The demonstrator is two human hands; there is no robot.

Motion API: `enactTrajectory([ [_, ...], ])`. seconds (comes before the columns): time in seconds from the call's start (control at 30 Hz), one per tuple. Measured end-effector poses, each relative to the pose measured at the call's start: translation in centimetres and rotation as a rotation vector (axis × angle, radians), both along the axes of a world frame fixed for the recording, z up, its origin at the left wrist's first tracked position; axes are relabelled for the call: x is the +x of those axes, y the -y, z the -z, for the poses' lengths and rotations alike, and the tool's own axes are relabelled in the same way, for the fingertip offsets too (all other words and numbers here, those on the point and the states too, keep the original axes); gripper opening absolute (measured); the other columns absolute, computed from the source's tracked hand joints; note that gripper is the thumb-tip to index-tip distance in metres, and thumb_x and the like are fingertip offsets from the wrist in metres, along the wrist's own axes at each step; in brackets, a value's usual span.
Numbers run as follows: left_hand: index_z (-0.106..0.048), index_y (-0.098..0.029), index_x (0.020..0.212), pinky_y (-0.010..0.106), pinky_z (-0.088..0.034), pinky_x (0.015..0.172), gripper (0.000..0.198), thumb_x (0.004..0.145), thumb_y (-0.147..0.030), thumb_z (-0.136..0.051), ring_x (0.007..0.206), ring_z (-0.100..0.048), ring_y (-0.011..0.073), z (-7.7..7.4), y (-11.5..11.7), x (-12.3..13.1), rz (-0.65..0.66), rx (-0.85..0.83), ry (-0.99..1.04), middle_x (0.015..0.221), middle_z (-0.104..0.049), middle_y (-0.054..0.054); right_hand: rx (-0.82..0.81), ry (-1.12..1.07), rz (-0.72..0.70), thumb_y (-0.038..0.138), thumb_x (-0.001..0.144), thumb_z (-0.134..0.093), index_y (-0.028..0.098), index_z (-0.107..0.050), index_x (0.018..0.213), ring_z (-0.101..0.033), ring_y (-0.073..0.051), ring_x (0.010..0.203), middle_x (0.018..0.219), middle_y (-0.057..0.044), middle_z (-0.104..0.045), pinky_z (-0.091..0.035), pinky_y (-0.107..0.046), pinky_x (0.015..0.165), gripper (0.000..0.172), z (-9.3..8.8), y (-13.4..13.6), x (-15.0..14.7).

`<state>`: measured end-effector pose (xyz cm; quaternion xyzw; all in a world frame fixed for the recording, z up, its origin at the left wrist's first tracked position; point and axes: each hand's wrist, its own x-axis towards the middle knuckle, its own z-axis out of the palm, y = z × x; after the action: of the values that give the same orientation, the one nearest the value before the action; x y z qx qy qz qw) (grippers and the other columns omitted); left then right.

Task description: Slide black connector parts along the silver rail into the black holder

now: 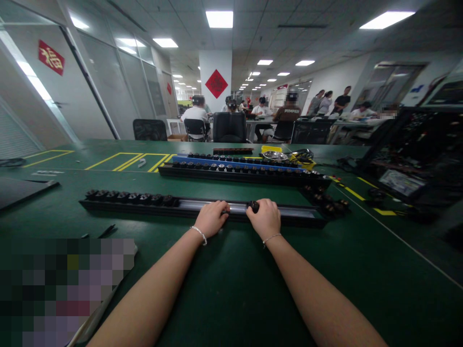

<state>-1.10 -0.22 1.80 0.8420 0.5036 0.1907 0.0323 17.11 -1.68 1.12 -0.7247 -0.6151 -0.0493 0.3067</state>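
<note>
A long black channel point(123, 208) lies crosswise on the green table in front of me. Several small black round parts point(133, 196) sit in a row in its left section, and a pale glossy strip point(237, 208) lines the stretch to their right. My left hand point(211, 217) is curled over the channel's middle, with something dark just showing at the fingertips, too covered to make out. My right hand point(266, 219) is closed around a small black round part point(254, 206), over the channel right of centre.
Beyond it lie a second loaded black channel point(231, 176) and a blue one point(238, 162). Loose black parts point(331, 202) cluster at the right end. A metal dish point(275, 155) and yellow tray point(271, 149) stand farther back. A pixelated object point(83, 289) occupies the near left. People sit in the background.
</note>
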Motion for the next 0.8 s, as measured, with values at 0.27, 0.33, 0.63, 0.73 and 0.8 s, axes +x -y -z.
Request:
enactTrajectory([
  [0.27,-0.054,-0.026,0.093,0.029,-0.037,0.073,0.012,0.08,-0.024,-0.052,0.088,-0.054,0.0178,0.1,0.0,-0.1,0.012,0.018,0.004,0.09,-0.06,-0.001,-0.009,-0.005,0.022,0.037,0.075,-0.047,0.017,-0.06,0.086,-0.048,-0.022,0.093,0.094,-0.009,-0.06,-0.034,-0.032,0.077,0.027,-0.1,0.1,0.7],
  [0.33,-0.054,-0.026,0.093,0.029,-0.037,0.074,0.013,0.081,-0.025,-0.052,0.088,-0.054,0.0178,0.1,0.0,-0.1,0.009,0.014,0.006,0.09,-0.06,0.0,-0.012,-0.007,0.025,0.037,0.075,-0.047,0.017,-0.06,0.086,-0.048,-0.022,0.093,0.094,-0.009,-0.06,-0.034,-0.032,0.077,0.026,-0.1,0.1,0.9],
  [0.63,-0.055,-0.026,0.094,0.029,-0.038,0.072,0.013,0.081,-0.026,-0.051,0.088,-0.054,0.0182,0.2,0.0,-0.1,0.02,0.03,0.001,0.09,-0.059,0.0,0.002,-0.026,0.041,0.038,0.073,-0.048,0.017,-0.06,0.085,-0.048,-0.022,0.091,0.093,-0.009,-0.06,-0.034,-0.032,0.078,0.027,0.0,0.2,2.1],
  [0.73,-0.055,-0.026,0.095,0.029,-0.038,0.073,0.014,0.081,-0.025,-0.051,0.089,-0.054,0.0183,0.1,0.1,-0.1,0.014,0.018,0.002,0.091,-0.06,0.0,0.004,-0.025,0.042,0.038,0.073,-0.048,0.017,-0.06,0.085,-0.048,-0.022,0.09,0.093,-0.008,-0.061,-0.035,-0.032,0.078,0.027,0.0,0.2,2.2],
  [0.8,-0.055,-0.026,0.095,0.03,-0.038,0.074,0.014,0.081,-0.025,-0.051,0.089,-0.054,0.0183,0.1,0.1,-0.1,0.013,0.015,0.006,0.092,-0.06,0.0,0.008,-0.022,0.044,0.038,0.073,-0.048,0.017,-0.06,0.084,-0.047,-0.022,0.09,0.093,-0.008,-0.06,-0.035,-0.032,0.078,0.027,0.0,0.3,2.3],
])
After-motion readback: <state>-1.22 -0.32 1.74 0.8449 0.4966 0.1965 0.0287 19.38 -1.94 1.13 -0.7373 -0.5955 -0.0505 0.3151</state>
